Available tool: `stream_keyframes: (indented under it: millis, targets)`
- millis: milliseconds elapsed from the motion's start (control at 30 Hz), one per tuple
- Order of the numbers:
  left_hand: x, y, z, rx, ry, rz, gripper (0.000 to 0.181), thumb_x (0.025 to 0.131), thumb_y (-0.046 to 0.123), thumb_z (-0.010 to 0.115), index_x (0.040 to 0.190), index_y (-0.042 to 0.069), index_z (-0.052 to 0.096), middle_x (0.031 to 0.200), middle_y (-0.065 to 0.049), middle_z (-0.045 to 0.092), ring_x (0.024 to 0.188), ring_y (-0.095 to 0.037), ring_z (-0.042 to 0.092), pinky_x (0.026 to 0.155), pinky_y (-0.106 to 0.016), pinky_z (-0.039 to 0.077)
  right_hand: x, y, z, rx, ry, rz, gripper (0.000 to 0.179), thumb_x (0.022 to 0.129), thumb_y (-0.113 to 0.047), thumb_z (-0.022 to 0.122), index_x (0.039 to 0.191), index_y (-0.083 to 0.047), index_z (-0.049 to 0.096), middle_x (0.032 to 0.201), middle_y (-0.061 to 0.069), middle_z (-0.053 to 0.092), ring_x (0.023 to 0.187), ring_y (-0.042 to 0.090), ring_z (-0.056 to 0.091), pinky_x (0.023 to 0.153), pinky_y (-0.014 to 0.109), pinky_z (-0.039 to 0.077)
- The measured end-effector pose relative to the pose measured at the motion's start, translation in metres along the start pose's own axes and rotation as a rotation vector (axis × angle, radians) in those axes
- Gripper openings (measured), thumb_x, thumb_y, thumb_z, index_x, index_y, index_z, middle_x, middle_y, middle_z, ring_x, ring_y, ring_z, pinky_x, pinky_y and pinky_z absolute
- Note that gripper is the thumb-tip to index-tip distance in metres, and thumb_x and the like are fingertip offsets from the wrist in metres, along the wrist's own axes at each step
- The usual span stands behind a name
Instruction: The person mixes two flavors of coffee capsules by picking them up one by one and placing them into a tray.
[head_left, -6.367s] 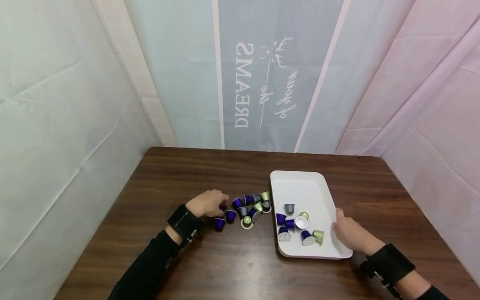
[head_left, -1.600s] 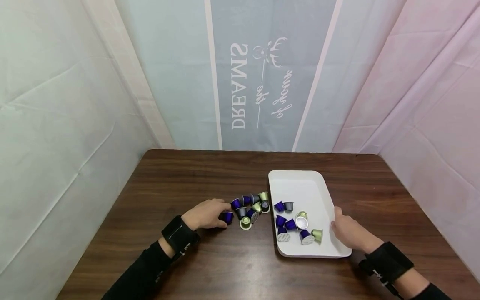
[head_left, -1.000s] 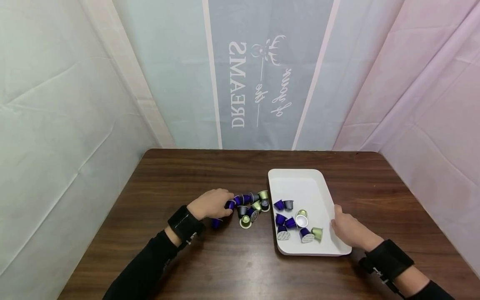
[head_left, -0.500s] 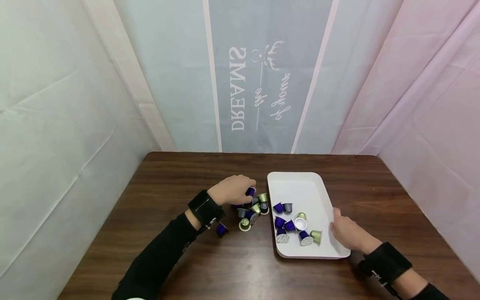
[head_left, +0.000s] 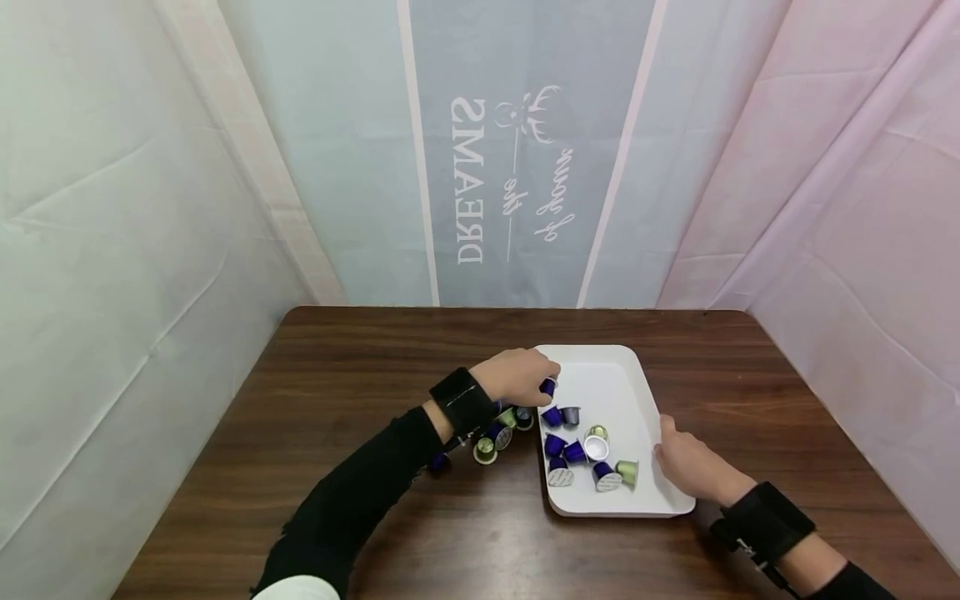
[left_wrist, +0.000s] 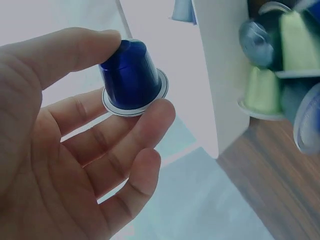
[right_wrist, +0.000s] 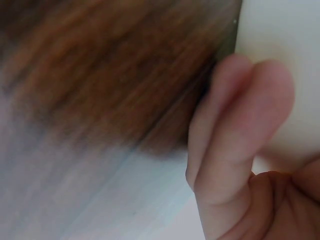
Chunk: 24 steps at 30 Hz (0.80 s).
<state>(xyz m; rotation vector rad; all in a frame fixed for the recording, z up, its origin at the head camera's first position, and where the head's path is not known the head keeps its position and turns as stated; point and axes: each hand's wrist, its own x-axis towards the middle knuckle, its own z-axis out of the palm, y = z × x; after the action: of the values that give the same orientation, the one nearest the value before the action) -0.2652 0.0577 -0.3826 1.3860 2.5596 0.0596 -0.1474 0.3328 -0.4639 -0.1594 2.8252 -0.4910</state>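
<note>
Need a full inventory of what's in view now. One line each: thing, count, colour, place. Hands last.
tray: 1, white, on the table
held capsule: 1, blue, at the tray's far left edge
blue capsules: 5, blue, in tray
grey capsule: 1, grey, in tray
green capsules: 2, green, in tray
disc: 1, white, in tray, possibly a capsule's lid
loose capsules: count unclear (partly hidden), blue, green, dark grey, left of tray
table: 1, brown, wood-grained, lower view
backdrop cloth: count unclear, pale blue, white, pink, behind and beside table
lettering: white, on backdrop
wristbands: 2, black
sleeves: 2, black
left hand: 1, bare, pinching held capsule
right hand: 1, bare, holding tray's right rim
</note>
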Motion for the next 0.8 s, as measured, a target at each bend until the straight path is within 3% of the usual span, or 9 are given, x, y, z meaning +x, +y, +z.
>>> stream_keyframes:
  millis: [233,400,567,700,800]
  targets:
    - [0.025,0.020,0.004,0.072,-0.014,0.031,0.018,0.092,0.029,0.061,0.106,0.017,0.060,0.084,0.007,0.055,0.071,-0.008,0.047,0.061,-0.022,0.036,-0.001,0.000,-0.002,0.005,-0.002,0.015,0.051,0.095,-0.004,0.045,0.127,0.024,0.017,0.098,0.035,0.057,0.083,0.025,0.062,0.069,0.041,0.051]
    - [0.040,0.033,0.006,0.076,-0.030,0.045,0.022,0.090,0.027,0.064,0.109,0.018,0.061,0.092,0.007,0.059,0.076,-0.008,0.050,0.063,-0.022,0.040,0.000,0.001,-0.002,0.002,0.001,0.016,0.052,0.095,-0.004,0.045,0.128,0.024,0.017,0.097,0.036,0.057,0.084,0.026,0.062,0.069,0.042,0.051]
    - [0.051,0.041,0.014,0.073,-0.050,0.069,0.017,0.089,0.023,0.066,0.104,0.016,0.062,0.088,0.007,0.058,0.073,-0.007,0.048,0.064,-0.020,0.038,0.001,0.002,0.002,0.005,-0.002,0.011,0.052,0.095,-0.004,0.046,0.127,0.024,0.017,0.094,0.034,0.058,0.081,0.024,0.062,0.066,0.040,0.051]
    - [0.058,0.045,0.018,0.084,-0.033,0.086,0.014,0.089,0.021,0.067,0.101,0.015,0.063,0.089,0.007,0.058,0.074,-0.007,0.048,0.066,-0.019,0.038,0.002,0.002,0.003,0.011,-0.004,0.024,0.053,0.095,-0.004,0.047,0.129,0.023,0.017,0.096,0.033,0.058,0.081,0.023,0.062,0.066,0.039,0.051]
    - [0.062,0.048,0.017,0.067,-0.006,0.077,0.019,0.089,0.019,0.066,0.107,0.014,0.065,0.099,0.005,0.061,0.081,-0.007,0.052,0.071,-0.018,0.041,0.002,0.001,0.002,0.012,-0.010,0.036,0.053,0.095,-0.005,0.048,0.129,0.023,0.018,0.096,0.033,0.058,0.081,0.024,0.063,0.066,0.039,0.051]
